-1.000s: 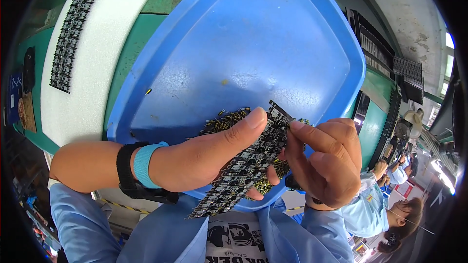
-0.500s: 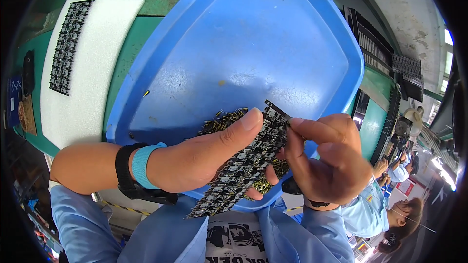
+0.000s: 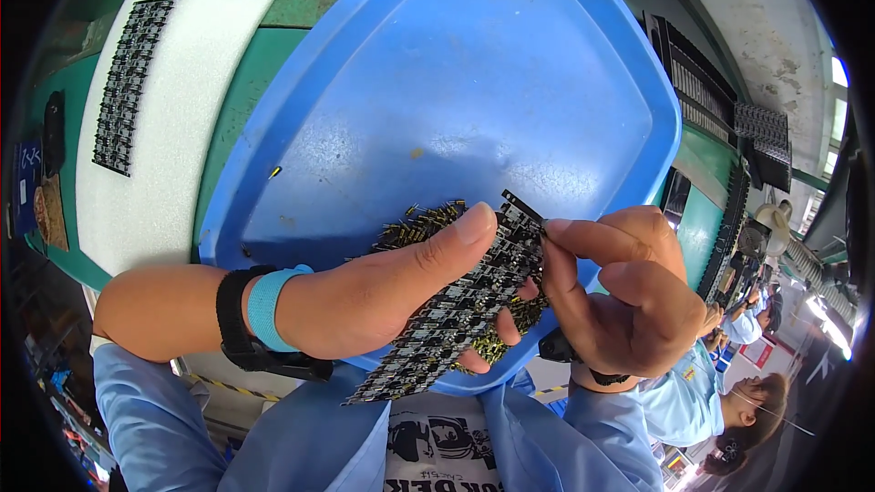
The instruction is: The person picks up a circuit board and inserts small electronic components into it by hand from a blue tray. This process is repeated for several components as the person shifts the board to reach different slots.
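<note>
My left hand (image 3: 392,296) is wrapped round a long black circuit board panel (image 3: 447,333), thumb on top and fingertips showing past its right edge. The panel slants over the near end of a blue tray (image 3: 437,64), densely set with small parts. At the panel's upper right edge my right hand (image 3: 629,292) pinches with thumb and forefinger. What sits between those fingertips, if anything, is too small to make out. Beneath the panel lies a pile of small black-and-yellow components with thin leads (image 3: 401,232), partly hidden by my left hand.
Left of the tray, a white foam sheet (image 3: 182,118) carries another circuit board panel (image 3: 135,82) on the green table (image 3: 239,91). One loose component (image 3: 274,172) lies at the tray's left side. Black racks (image 3: 697,82) stand at right. A co-worker (image 3: 702,392) in light blue sits at lower right.
The panel's top end and my left thumb have shifted slightly to the right. My right hand has moved a little the same way, still pinching at the panel's edge.
</note>
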A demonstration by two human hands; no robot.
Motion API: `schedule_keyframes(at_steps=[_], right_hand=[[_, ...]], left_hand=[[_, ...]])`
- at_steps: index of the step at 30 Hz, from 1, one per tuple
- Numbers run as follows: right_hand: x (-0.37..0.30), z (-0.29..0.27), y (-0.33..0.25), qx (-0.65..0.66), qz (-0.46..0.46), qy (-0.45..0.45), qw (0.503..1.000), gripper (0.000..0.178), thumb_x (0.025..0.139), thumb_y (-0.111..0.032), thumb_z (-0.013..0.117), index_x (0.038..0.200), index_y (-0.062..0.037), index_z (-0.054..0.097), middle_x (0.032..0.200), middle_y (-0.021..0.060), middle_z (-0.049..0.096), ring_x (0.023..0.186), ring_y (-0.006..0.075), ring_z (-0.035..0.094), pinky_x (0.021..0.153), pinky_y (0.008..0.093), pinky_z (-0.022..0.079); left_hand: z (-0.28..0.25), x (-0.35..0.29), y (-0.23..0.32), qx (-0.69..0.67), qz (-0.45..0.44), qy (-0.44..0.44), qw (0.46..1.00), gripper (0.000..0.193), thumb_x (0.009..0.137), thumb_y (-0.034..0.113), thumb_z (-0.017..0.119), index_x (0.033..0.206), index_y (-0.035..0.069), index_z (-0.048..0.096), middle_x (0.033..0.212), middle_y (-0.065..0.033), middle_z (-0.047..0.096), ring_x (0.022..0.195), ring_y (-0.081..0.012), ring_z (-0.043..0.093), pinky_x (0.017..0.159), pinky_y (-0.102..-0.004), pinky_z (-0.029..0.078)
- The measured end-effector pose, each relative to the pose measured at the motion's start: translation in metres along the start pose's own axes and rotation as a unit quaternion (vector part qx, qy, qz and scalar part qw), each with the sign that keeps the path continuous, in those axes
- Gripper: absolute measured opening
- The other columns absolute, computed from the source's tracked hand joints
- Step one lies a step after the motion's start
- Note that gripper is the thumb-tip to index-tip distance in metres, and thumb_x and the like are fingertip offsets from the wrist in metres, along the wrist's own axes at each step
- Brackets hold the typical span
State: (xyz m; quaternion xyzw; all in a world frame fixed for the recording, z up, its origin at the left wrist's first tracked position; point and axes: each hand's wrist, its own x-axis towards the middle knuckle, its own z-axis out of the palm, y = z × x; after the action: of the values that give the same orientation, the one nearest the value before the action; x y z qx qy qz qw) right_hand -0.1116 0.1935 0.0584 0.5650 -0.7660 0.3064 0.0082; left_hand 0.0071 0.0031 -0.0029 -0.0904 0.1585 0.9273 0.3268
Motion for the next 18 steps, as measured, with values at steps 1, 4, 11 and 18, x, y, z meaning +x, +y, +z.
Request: schedule_keyframes(at_steps=[1,4,11,18], right_hand=[[-0.0007,0.0005,0.0008,0.000,0.000,0.000,1.000,0.057,0.078,0.017,0.083,0.112,-0.0070,0.044,0.094,0.0237,0.077,0.070,0.0234,0.061,0.064,0.0355,0.047],[-0.0024,0.0019,0.0026,0.015,-0.001,0.020,1.000,0.058,0.079,0.017,0.083,0.115,-0.0070,0.044,0.093,0.0246,0.077,0.072,0.0223,0.061,0.065,0.0341,0.046],[-0.0046,0.0040,0.0043,0.028,0.008,0.022,0.999,0.058,0.079,0.017,0.082,0.116,-0.0062,0.044,0.093,0.0250,0.077,0.073,0.0223,0.062,0.067,0.0334,0.047],[-0.0064,0.0049,0.0020,0.035,0.035,0.023,0.999,0.058,0.080,0.017,0.082,0.116,-0.0055,0.043,0.093,0.0253,0.076,0.076,0.0227,0.064,0.070,0.0335,0.049]], left_hand=[[0.0001,0.0002,0.0000,0.000,0.000,0.000,1.000,0.066,0.111,0.066,0.034,0.137,0.008,0.055,0.124,-0.0044,0.062,0.102,-0.0126,0.065,0.081,-0.0288,0.060],[0.0002,0.0011,-0.0001,0.007,0.005,-0.004,1.000,0.068,0.111,0.066,0.033,0.137,0.008,0.056,0.124,-0.0042,0.062,0.103,-0.0118,0.064,0.082,-0.0283,0.060],[-0.0008,0.0026,-0.0017,-0.004,0.017,-0.007,1.000,0.067,0.111,0.066,0.034,0.139,0.009,0.055,0.124,-0.0048,0.062,0.104,-0.0123,0.064,0.083,-0.0288,0.060],[-0.0005,0.0036,-0.0030,-0.020,0.022,-0.006,1.000,0.066,0.111,0.066,0.034,0.140,0.010,0.055,0.125,-0.0052,0.062,0.104,-0.0136,0.065,0.082,-0.0298,0.060]])
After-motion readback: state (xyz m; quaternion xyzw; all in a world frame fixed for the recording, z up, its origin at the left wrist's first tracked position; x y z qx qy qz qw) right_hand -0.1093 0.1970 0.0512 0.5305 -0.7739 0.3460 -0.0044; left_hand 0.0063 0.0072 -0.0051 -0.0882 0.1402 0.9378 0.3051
